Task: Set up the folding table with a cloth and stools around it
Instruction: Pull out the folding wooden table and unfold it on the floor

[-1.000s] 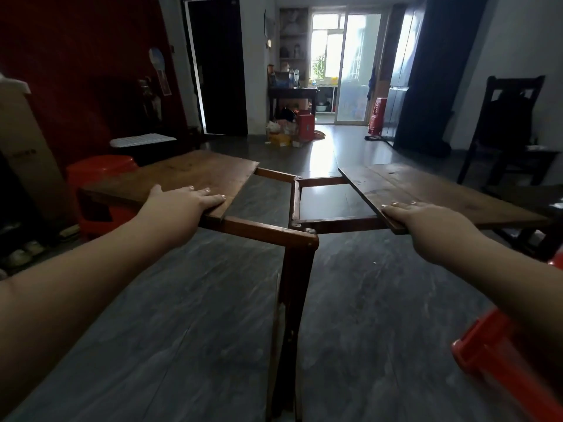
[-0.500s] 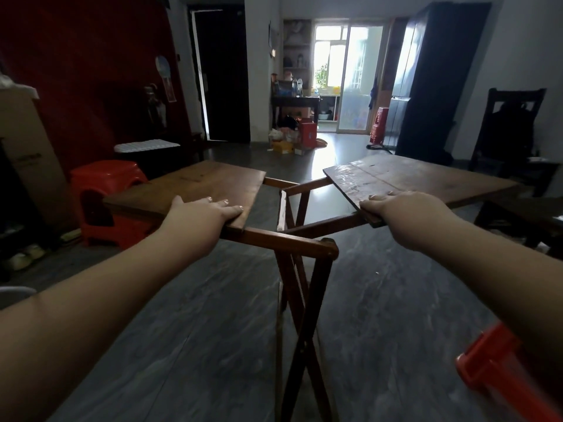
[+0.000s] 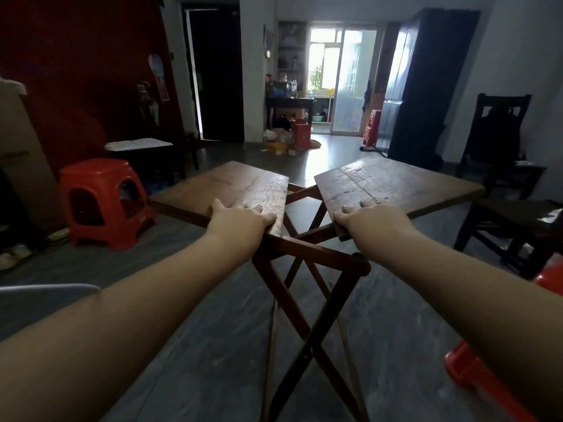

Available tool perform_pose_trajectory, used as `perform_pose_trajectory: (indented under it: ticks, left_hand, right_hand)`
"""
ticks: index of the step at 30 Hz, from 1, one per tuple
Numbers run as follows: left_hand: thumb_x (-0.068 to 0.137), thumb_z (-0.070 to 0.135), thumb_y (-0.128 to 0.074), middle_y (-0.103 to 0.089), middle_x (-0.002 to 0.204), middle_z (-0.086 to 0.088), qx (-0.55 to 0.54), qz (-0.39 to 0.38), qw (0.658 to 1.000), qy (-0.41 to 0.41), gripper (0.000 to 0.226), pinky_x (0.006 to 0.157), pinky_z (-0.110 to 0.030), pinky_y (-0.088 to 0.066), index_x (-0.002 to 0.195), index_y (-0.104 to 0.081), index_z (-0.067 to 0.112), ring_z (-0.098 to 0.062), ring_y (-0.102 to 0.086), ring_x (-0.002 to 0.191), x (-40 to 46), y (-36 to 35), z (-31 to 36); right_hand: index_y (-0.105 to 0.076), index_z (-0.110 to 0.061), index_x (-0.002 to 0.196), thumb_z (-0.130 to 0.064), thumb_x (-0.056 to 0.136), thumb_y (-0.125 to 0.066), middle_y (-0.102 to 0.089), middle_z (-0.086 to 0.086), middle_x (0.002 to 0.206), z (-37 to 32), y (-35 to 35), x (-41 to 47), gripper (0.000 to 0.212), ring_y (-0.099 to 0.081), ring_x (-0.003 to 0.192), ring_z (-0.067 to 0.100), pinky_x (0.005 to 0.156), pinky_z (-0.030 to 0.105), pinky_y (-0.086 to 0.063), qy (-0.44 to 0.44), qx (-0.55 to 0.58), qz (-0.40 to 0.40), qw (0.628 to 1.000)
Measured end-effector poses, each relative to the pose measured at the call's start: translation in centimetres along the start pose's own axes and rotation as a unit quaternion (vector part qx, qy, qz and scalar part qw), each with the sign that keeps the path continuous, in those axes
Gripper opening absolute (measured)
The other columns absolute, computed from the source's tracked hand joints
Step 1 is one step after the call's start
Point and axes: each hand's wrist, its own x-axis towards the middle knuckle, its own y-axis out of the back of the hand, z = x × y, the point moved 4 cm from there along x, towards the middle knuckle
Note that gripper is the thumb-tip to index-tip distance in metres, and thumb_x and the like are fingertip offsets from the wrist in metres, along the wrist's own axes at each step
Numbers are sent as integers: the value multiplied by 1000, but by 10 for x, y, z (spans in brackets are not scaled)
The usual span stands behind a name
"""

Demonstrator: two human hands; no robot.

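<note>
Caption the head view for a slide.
Both hands, left hand and right hand, grip the folding table's two still-separated leaves.

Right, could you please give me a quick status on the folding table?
Left hand grips left leaf, right hand grips right leaf. Gap open between leaves, no cloth on. Red stool stands off left; nothing blocking.

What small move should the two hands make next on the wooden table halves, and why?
Probably bring the halves together. The left hand grips the left brown wooden table half, the right hand the right brown wooden table half, and a gap remains open between them above the crossed wooden legs.
</note>
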Motion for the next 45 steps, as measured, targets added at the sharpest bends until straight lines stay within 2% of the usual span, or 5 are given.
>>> perform_pose_trajectory:
  ticks: [8, 16, 21, 30, 45]
  left_hand:
    - [95, 32, -44, -52, 140, 3, -9, -19, 999, -28, 38, 98, -69, -24, 131, -45, 41, -28, -43, 132, 7, -1, 54]
    - [92, 27, -52, -59, 127, 2, 2, -28, 999, -34, 40, 97, -68, -24, 131, -47, 37, -31, -49, 122, 13, -5, 112]
    - [91, 22, -53, -62, 114, 3, -8, -48, 999, -9, 34, 93, -66, -28, 121, -52, 36, -30, -53, 110, 9, -13, 121]
    - [90, 16, -48, -57, 125, 5, -75, -68, 995, -21, 40, 98, -69, -27, 123, -46, 38, -27, -49, 122, -11, -46, 115]
    - [93, 20, -51, -53, 134, 5, -136, -95, 986, 1, 50, 101, -73, -24, 138, -39, 38, -26, -43, 129, -21, -73, 123]
  right_hand:
    - [-46, -28, 143, -16, 80, -76, -43, 1, 153, -11, -4, -18, 71, -38, 141, 36, 104, 52, -45, -14, 7, -52, 999]
    - [-44, -31, 142, -21, 92, -60, -52, -3, 144, -4, -34, -33, 54, -52, 128, 32, 96, 46, -47, -13, 22, -39, 999]
    - [-38, -28, 146, -22, 94, -57, -42, -3, 153, -13, -54, -33, 57, -41, 138, 32, 104, 48, -41, 0, 66, -61, 996]
    - [-33, -26, 148, -14, 91, -58, -50, -3, 142, -39, -76, -37, 64, -47, 128, 33, 103, 50, -42, -15, 129, -87, 988]
    - [-18, -29, 156, -13, 93, -54, -24, -4, 163, -50, -106, -37, 75, -29, 145, 30, 112, 52, -35, -14, 194, -124, 973]
